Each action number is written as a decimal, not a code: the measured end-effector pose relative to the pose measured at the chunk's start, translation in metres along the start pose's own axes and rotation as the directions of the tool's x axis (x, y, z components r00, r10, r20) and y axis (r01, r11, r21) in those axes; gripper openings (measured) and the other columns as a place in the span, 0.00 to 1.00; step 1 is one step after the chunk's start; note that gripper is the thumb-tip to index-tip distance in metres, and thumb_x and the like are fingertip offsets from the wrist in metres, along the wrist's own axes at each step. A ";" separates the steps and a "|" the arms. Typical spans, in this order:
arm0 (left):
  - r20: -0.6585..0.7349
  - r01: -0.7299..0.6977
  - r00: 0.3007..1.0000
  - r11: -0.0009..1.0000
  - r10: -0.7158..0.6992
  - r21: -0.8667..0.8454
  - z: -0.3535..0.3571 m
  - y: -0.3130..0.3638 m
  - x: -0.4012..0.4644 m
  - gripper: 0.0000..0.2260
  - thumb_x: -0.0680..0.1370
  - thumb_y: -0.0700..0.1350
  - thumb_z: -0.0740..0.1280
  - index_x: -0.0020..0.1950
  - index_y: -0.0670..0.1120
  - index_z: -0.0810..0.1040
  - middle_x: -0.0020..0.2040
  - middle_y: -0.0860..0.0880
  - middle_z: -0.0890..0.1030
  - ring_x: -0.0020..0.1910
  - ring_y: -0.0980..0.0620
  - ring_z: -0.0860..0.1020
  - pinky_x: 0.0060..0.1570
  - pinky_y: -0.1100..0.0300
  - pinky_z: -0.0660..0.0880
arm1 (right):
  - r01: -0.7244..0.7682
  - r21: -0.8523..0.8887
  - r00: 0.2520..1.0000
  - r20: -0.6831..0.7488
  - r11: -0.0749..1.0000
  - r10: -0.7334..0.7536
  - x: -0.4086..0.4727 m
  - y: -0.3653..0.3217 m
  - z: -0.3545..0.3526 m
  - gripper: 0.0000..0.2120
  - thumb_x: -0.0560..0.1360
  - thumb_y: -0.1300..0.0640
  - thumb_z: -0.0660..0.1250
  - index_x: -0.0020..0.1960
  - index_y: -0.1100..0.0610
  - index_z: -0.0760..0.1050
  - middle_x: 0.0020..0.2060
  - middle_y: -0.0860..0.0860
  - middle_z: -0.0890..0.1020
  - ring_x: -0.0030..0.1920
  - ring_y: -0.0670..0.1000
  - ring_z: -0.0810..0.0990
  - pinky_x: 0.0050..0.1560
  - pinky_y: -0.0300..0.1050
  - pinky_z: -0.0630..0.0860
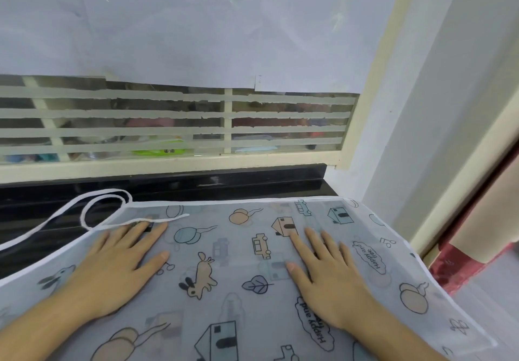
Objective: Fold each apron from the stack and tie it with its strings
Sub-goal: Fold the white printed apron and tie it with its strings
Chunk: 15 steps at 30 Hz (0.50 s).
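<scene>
The apron (pixel 224 270), a thin printed sheet with a white hem, lies spread over a black counter (pixel 168 189). Its far edge runs just short of the counter's raised back lip, and its right edge hangs past the counter's end toward a red curtain (pixel 460 262). Bare counter shows at the left, between the apron's slanting left edge and the window frame (pixel 168 164), which closes off the far side. A white string (pixel 92 206) loops across that bare strip, its loose end lying back on the fabric by the left fingertips. The wall (pixel 421 108) stands close on the right. The left hand (pixel 112 268) lies flat on the apron, palm down, fingers straight and together, thumb out. The right hand (pixel 328 273) presses flat too, fingers slightly spread, well apart from the left. Neither hand grips anything.
</scene>
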<state>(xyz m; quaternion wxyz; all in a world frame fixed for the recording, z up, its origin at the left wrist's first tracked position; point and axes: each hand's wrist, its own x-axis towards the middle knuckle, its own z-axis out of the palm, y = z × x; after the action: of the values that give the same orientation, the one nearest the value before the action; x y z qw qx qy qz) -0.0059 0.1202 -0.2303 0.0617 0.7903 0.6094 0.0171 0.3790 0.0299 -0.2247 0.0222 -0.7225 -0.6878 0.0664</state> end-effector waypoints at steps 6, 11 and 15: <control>-0.028 -0.007 1.000 1.000 0.007 0.000 -0.004 0.005 -0.005 0.44 0.67 0.79 0.26 0.82 0.67 0.43 0.86 0.56 0.48 0.84 0.53 0.46 0.82 0.52 0.43 | 0.012 -0.024 1.000 0.021 1.000 -0.011 0.000 0.004 0.002 0.32 0.81 0.29 0.36 0.81 0.34 0.30 0.82 0.42 0.33 0.82 0.49 0.29 0.82 0.56 0.34; -0.037 -0.061 0.998 0.996 0.059 -0.062 -0.007 0.038 -0.036 0.36 0.79 0.73 0.42 0.85 0.62 0.44 0.85 0.58 0.41 0.84 0.53 0.40 0.82 0.51 0.39 | -0.040 -0.048 0.997 0.057 0.998 0.043 0.001 -0.003 -0.004 0.34 0.79 0.30 0.36 0.81 0.36 0.30 0.83 0.44 0.34 0.82 0.54 0.29 0.82 0.57 0.34; 0.022 -0.069 0.997 0.998 0.069 0.002 0.006 0.047 -0.050 0.31 0.83 0.70 0.41 0.83 0.63 0.35 0.84 0.58 0.35 0.83 0.51 0.33 0.81 0.42 0.35 | 0.094 -0.021 0.991 -0.092 0.995 -0.096 0.006 -0.054 -0.017 0.37 0.77 0.35 0.39 0.84 0.41 0.36 0.84 0.45 0.35 0.82 0.51 0.29 0.82 0.52 0.32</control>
<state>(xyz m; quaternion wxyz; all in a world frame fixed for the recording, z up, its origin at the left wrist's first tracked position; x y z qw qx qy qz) 0.0268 0.0600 -0.2278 0.0669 0.8112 0.5809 0.0098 0.3278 0.0394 -0.2021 0.0515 -0.6915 -0.7201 0.0257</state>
